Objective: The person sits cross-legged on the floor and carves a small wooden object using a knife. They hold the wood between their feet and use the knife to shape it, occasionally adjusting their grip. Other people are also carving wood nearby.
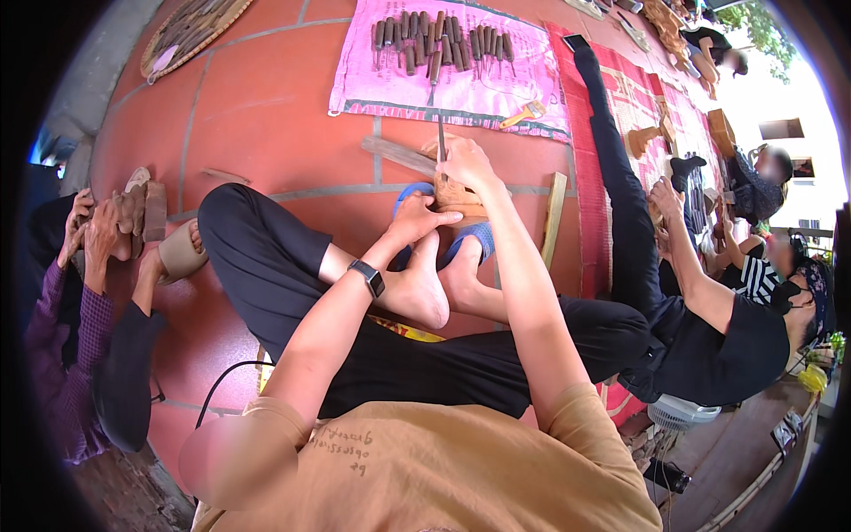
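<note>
Between my feet is a light brown piece of carved wood (pixel 457 193), partly covered by my hands. My left hand (pixel 420 218) grips its near left side, with the thumb stretched across it. Above the wood, my right hand (pixel 468 167) is closed around a slim dark metal carving tool (pixel 441 133), whose shaft sticks up past the fingers away from me. The end of the tool at the wood is hidden by the hand. Blue sandals (pixel 483 238) show around my feet, right by the wood.
Several wooden-handled carving tools (pixel 443 40) and a paintbrush (pixel 523 114) lie on a pink cloth (pixel 372 84). Wood strips (pixel 554 222) flank my feet. At left, another person's hands (pixel 102 226) hold carved wood; at right, co-workers sit along a red mat (pixel 596 177).
</note>
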Tool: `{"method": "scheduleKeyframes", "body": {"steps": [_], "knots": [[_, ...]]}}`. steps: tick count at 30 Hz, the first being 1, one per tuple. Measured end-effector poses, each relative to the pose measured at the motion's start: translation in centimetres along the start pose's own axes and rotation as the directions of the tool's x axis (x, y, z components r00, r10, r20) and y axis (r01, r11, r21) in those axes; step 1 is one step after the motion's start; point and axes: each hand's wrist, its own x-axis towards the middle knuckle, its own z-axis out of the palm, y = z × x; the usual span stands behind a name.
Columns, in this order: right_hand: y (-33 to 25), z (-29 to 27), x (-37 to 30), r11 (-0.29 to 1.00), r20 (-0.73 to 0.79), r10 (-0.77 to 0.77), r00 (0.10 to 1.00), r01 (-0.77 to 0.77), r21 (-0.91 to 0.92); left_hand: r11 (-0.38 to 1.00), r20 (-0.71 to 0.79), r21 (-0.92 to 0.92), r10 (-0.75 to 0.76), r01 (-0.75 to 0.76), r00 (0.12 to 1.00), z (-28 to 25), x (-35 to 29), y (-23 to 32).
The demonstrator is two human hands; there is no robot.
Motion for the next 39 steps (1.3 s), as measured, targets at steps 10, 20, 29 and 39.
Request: {"method": "scheduleKeyframes", "body": {"steps": [10, 20, 29, 39], "knots": [[0.2, 0.1, 0.3, 0.99, 0.057, 0.052, 0.997, -0.044, -0.132, 1.0, -0.003, -0.018, -0.003, 0.003, 1.0, -0.3, -0.5, 0.4], [0.9, 1.1, 0.1, 0.994, 0.017, 0.005, 1.0, -0.003, -0.11, 1.0, -0.016, -0.026, 0.003, -0.003, 1.0, 0.2, -0.5, 0.2], [0.2, 2.3, -0.4, 0.984, -0.202, 0.041, 0.979, -0.074, -0.159, 0.975, -0.013, -0.165, 0.149, -0.15, 0.989, 0.1, -0.5, 0.1], [-1.2, 2.2, -0.7, 0.962, -0.09, 0.084, 0.992, -0.104, -0.254, 0.991, 0.04, -0.052, 0.123, -0.121, 0.992, -0.7, -1.1, 1.2]]}}
